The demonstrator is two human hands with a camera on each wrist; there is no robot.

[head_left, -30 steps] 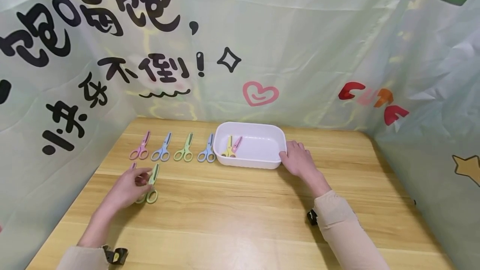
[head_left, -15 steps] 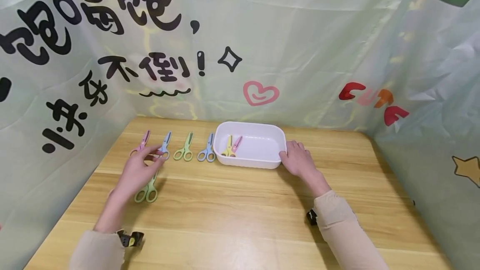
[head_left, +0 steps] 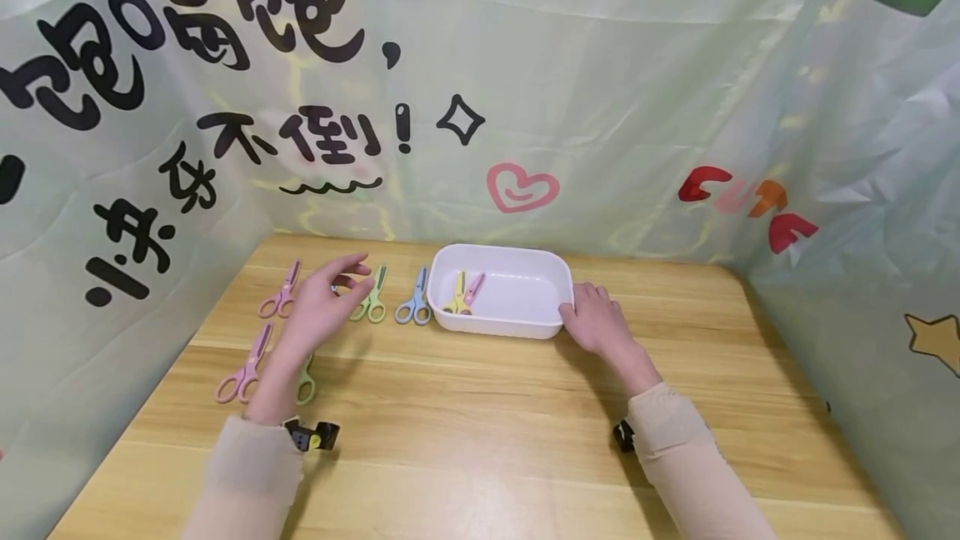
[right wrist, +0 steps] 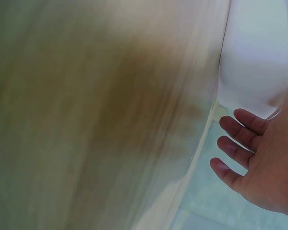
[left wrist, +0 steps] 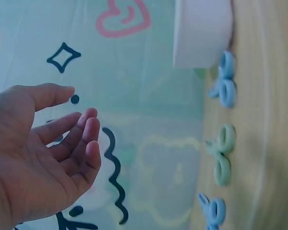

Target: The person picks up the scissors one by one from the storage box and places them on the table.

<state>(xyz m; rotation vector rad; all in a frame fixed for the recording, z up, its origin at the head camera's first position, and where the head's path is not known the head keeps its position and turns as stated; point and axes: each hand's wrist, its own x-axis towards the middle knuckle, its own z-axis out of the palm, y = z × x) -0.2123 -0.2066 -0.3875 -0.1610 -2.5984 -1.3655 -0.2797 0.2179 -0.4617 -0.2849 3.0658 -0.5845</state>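
My left hand (head_left: pixel 330 294) hovers over the back row of scissors, fingers loosely bent with nothing in them. Beneath it, blue scissors (left wrist: pixel 214 211) are mostly hidden in the head view. Green scissors (head_left: pixel 369 303) and more blue scissors (head_left: pixel 413 305) lie to its right, pink scissors (head_left: pixel 278 300) to its left. Nearer me are larger-looking pink scissors (head_left: pixel 242 380) and green scissors (head_left: pixel 305 383), the latter partly behind my wrist. My right hand (head_left: pixel 600 323) holds the right end of a white tray (head_left: pixel 502 328), thumb over the rim. Yellow scissors (head_left: pixel 458 297) and small pink scissors (head_left: pixel 473 290) lie inside it.
The wooden table (head_left: pixel 480 423) stretches in front of both arms. A printed cloth (head_left: pixel 600 107) with black characters and a pink heart rises behind the table and along its sides. The tray stands near the back edge, close beside the right-hand blue scissors.
My left hand has moved from the nearer green scissors up and rightward to the back row, uncovering the nearer pink scissors. My right hand and the tray have stayed put.
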